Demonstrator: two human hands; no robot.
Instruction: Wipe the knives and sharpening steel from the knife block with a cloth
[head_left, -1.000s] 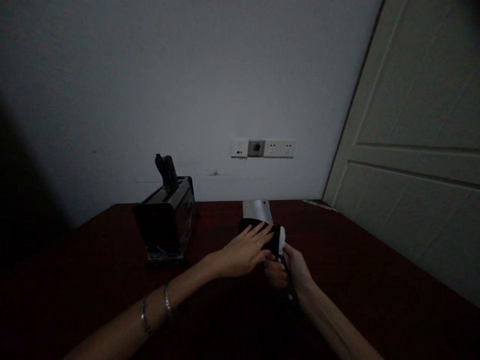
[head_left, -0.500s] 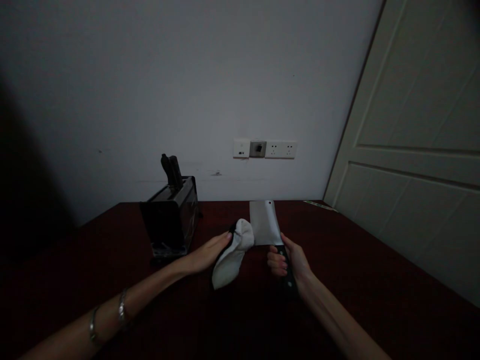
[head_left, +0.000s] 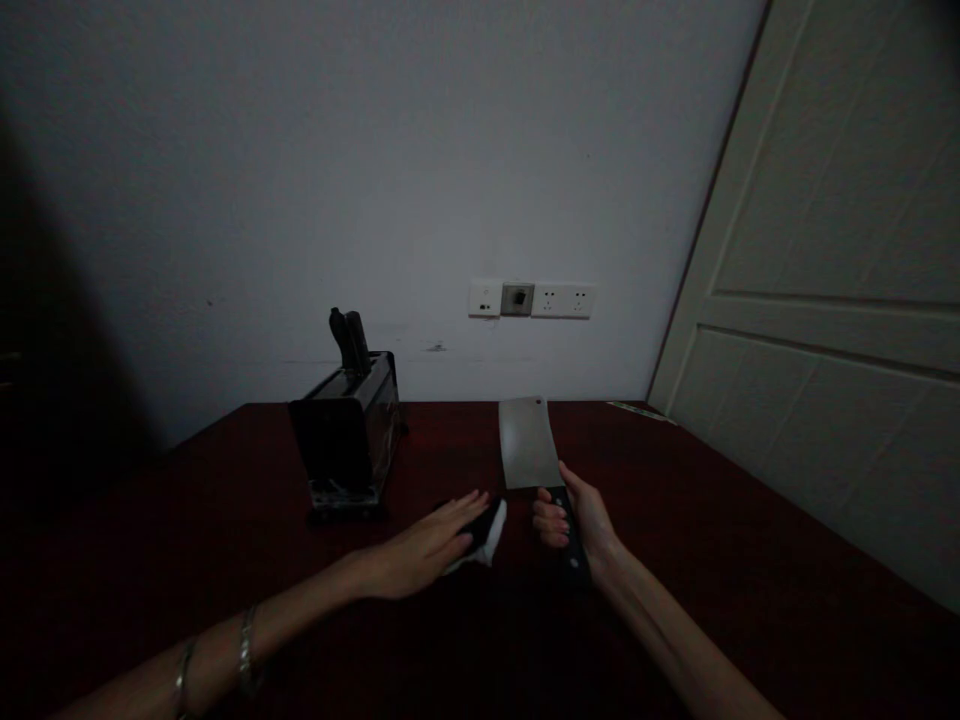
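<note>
A cleaver [head_left: 528,444] with a broad steel blade and a black riveted handle is in my right hand [head_left: 592,520]. Its blade points away from me over the table, and my fingers wrap around the handle. My left hand [head_left: 420,548], with two bracelets on its forearm, holds a folded black-and-white cloth [head_left: 489,532] just left of the handle. The fingers lie long over the cloth's dark side while its white edge shows below and to the right. Cloth and blade are apart. Part of the cloth is hidden under my hand.
On the left of the dark red table [head_left: 675,530] stands a black knife block [head_left: 349,430] with black handles [head_left: 349,340] sticking up. Sockets and switches [head_left: 531,299] are on the wall behind. A pale panelled door [head_left: 817,330] borders the right side.
My left hand has turned palm down and drawn the cloth slightly toward me, away from the blade. The cloth now shows more black and less white. The cleaver has barely moved.
</note>
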